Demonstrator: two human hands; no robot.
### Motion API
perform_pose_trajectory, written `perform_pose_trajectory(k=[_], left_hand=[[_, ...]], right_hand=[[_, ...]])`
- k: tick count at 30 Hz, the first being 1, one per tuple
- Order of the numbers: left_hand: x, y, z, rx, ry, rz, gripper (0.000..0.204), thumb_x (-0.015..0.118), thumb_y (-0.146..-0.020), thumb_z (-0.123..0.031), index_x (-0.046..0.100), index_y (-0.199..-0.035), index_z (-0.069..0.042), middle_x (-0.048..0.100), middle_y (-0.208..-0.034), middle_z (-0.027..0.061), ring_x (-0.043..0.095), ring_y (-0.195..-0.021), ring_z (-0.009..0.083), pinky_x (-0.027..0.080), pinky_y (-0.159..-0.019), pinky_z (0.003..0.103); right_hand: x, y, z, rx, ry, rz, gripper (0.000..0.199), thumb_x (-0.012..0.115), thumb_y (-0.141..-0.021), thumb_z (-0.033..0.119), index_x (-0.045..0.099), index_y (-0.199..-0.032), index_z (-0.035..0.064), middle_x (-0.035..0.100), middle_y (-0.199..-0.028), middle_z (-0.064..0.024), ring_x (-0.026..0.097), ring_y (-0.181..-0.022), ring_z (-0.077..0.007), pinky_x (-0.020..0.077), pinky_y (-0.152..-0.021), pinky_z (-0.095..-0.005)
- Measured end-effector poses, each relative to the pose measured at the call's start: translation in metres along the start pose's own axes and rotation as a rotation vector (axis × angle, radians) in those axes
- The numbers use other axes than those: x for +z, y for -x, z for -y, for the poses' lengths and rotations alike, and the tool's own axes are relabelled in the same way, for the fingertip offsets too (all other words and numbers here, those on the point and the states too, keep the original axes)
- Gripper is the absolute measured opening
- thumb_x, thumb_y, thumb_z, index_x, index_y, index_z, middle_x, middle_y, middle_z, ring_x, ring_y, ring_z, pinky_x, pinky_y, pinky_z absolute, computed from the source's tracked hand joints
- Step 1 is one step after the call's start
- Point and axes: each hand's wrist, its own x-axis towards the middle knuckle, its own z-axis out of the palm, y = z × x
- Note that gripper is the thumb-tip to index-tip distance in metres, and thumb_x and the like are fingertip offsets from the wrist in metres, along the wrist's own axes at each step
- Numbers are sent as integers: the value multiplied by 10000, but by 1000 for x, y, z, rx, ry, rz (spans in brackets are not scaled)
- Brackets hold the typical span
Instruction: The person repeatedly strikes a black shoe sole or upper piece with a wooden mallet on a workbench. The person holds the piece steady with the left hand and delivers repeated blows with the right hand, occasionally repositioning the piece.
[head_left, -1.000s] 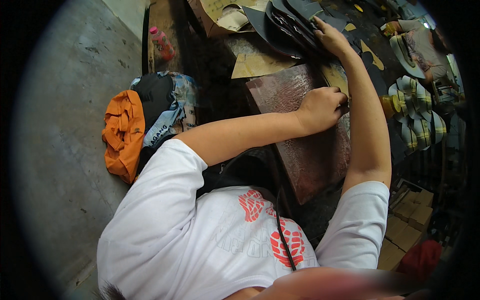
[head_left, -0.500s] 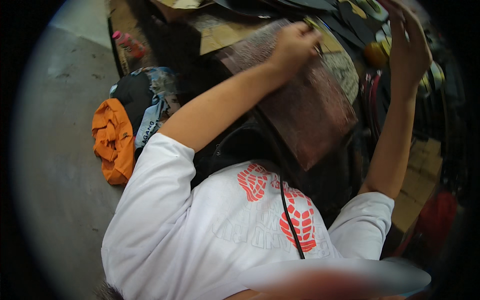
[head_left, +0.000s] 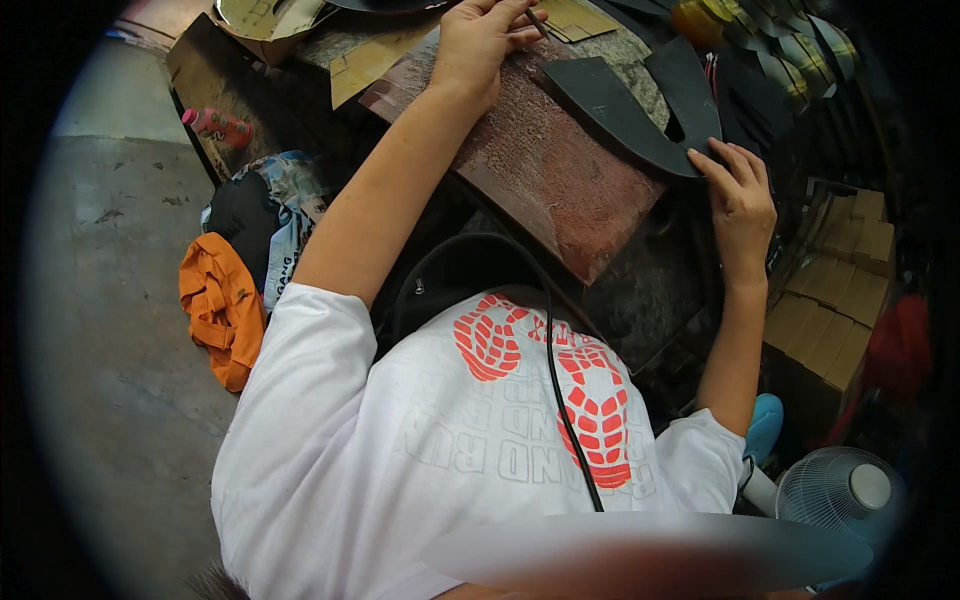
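Note:
A black U-shaped flat piece, like a cut part of a shoe upper, lies with one arm over a worn reddish-brown board. My right hand pinches its curved end between thumb and fingers at the board's right edge. Beyond the board's far left part, my left hand is closed around a thin dark stick-like tool. The tool's far end is cut off by the edge of the picture, so its kind does not show.
A speckled stone slab lies behind the board, with yellowish cardboard beside it. On the left are a pink bottle and an orange cloth. To the right stand brown boxes and a fan. A black cable crosses my shirt.
My right hand came down from the upper right and now grips the black piece, which has come over the board. My left hand moved up and left, the tool still in it.

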Motion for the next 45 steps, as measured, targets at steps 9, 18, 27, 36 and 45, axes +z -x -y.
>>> perform_pose_trajectory(k=[9, 18, 27, 36, 45], left_hand=[[13, 18, -36, -105, -721, 528, 147, 685, -932, -162, 684, -859, -35, 587, -808, -71, 489, -647, 26, 399, -588, 213], [28, 44, -15, 33, -776, 432, 448, 761, -863, -290, 701, -1159, 40, 724, -1031, 130, 676, -955, 183, 515, -864, 298], [46, 49, 10, 93, -626, 329, 363, 740, -880, -249, 714, -1102, 37, 732, -926, 92, 672, -860, 150, 522, -783, 283], [38, 25, 5, 196, -439, 288, 190, 700, -925, -166, 699, -986, 14, 677, -852, 16, 611, -778, 86, 484, -668, 241], [28, 30, 27, 270, -694, 276, 191, 733, -887, -116, 710, -1010, 27, 742, -847, 104, 717, -747, 128, 587, -686, 256]], right_hand=[[-36, 71, 28, 571, 37, 497, 538, 719, -883, 324, 577, -1351, 99, 619, -1168, -98, 588, -1132, -305, 500, -936, -418], [-52, 121, 34, 1085, -781, 85, 363, 645, -980, 160, 597, -1319, 38, 685, -958, -52, 614, -720, -113, 474, -618, -246], [-34, 34, 59, 496, -542, -158, 411, 590, -1020, 208, 558, -1427, 161, 721, -1000, -58, 666, -774, -127, 521, -664, -297], [-2, 29, 58, 474, -241, 71, 453, 581, -1011, 318, 504, -1456, 293, 729, -1063, -121, 725, -908, -318, 564, -747, -407], [3, 31, 56, 452, -286, 65, 562, 647, -958, 391, 471, -1477, 265, 700, -1201, -145, 696, -1054, -348, 559, -846, -428]])
